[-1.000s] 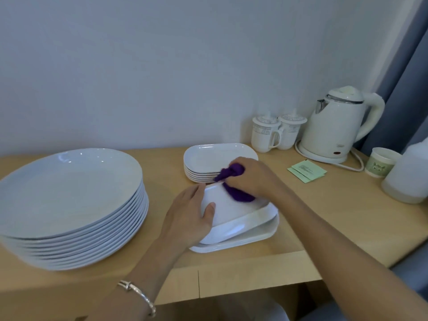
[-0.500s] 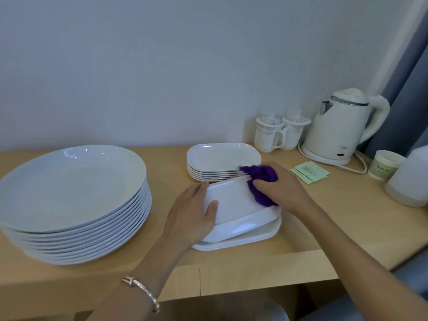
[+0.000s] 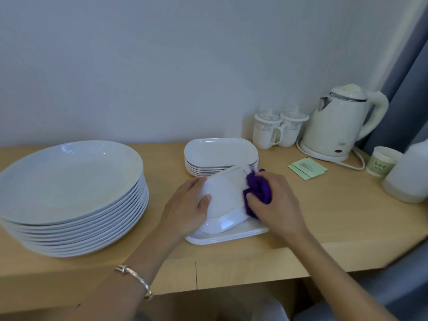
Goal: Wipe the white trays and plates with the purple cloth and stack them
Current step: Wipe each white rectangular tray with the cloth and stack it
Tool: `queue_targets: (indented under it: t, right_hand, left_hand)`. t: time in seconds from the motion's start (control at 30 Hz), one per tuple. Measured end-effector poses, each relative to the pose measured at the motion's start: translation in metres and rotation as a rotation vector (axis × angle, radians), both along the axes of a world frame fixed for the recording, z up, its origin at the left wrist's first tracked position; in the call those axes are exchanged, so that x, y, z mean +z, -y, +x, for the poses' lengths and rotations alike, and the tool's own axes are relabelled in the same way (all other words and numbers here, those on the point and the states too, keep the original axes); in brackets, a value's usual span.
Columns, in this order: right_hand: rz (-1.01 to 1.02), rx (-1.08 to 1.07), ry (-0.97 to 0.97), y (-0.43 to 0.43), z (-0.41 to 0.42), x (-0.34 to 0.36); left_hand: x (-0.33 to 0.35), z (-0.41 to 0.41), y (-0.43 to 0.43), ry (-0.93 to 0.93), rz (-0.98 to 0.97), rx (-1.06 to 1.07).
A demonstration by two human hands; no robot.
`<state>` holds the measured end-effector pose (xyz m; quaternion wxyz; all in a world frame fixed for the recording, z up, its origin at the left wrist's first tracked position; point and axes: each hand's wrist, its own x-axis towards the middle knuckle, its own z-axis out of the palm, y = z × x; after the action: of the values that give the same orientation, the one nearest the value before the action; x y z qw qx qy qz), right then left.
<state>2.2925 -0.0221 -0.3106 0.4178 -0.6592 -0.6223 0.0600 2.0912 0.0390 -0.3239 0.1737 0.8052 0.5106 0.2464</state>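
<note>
round plates: a tall white stack at the left end of the wooden counter, well apart from the trays.
bracelet: a thin metal band on the left wrist, low in the view.
left hand: grips the left end of the held tray, with the thumb lying on its upturned underside and the fingers curled over the far edge.
held tray: white with rounded corners, turned bottom-up and tilted, its near edge resting on the lower tray.
lower tray: lies flat near the counter's front edge, under the held tray.
tray stack: several white trays piled just behind the hands, near the wall.
purple cloth: bunched up and pressed against the right end of the held tray.
right hand: fingers curled round the purple cloth, holding it to the tray.
lidded mugs: two, side by side against the wall.
kettle: white, on its base, right of the mugs.
green sachets: flat on the counter in front of the kettle.
paper cup: near the right edge, just beside a white container.
</note>
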Motion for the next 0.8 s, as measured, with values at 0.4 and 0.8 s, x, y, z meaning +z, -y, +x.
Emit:
queue_targets:
  t: [0.4, 0.8]
  right_hand:
    - [-0.042, -0.054, -0.109, -0.005, 0.002, 0.007]
    - [0.072, 0.137, 0.311, 0.01, -0.018, 0.003]
  left_hand:
    - [0.01, -0.004, -0.014, 0.056, -0.196, -0.05]
    - [0.067, 0.008, -0.039, -0.032, -0.192, 0.046]
